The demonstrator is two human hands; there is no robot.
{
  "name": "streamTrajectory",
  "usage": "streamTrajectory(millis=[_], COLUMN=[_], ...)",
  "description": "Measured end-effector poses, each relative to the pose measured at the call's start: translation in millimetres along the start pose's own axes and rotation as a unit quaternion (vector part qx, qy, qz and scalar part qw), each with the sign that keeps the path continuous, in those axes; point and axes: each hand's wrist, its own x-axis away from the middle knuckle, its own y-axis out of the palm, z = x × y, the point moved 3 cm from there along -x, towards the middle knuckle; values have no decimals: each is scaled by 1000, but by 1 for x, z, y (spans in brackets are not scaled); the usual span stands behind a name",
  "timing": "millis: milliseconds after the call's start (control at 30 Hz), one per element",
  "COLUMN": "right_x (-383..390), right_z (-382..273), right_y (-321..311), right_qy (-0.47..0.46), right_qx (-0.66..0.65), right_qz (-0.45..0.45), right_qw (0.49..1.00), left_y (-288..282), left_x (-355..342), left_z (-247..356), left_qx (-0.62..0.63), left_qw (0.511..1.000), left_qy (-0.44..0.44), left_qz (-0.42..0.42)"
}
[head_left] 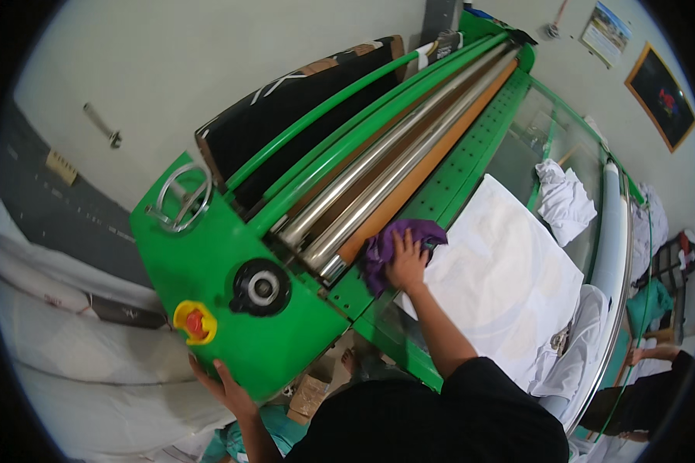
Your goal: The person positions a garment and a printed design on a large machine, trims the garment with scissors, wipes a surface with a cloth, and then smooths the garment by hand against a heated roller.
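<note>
A bunched purple cloth (374,258) lies on the near end of the green perforated strip, beside the end of the rollers. My right hand (407,261) rests on top of it with fingers spread. To the right of that hand, a large white fabric sheet (510,266) is laid over the machine's glass-like table. My left hand (225,390) is open, its fingers stretched along the lower edge of the green side housing (286,359). A red stop button (197,325) in a yellow surround sits just above it.
Long metal rollers (394,181) run away to the far right, with green bars beside them. The housing carries a metal handwheel (181,199) and a black dial (262,287). Crumpled white fabric (565,202) lies farther along. Another person's arm (656,355) shows at right.
</note>
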Motion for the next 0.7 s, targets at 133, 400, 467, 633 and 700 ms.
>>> streamTrajectory(millis=[133,400,467,633,700], right_x=[35,-131,-194,-311,-350], right_z=[-22,73,111,202,223], right_y=[23,-25,-42,-74,-80], right_qy=[-74,44,57,109,88], right_qx=[11,31,57,59,73], right_qz=[-8,73,106,126,143], right_qw=[997,996,991,984,983], left_y=[-3,-34,-73,-108,-76], left_x=[-8,-12,-11,-46,-35], left_z=[-21,-56,-119,-158,-122], left_qx=[63,-124,-456,-455,-341], left_qw=[997,989,877,863,930], left_qy=[-30,-40,136,198,86], left_qz=[20,69,62,95,105])
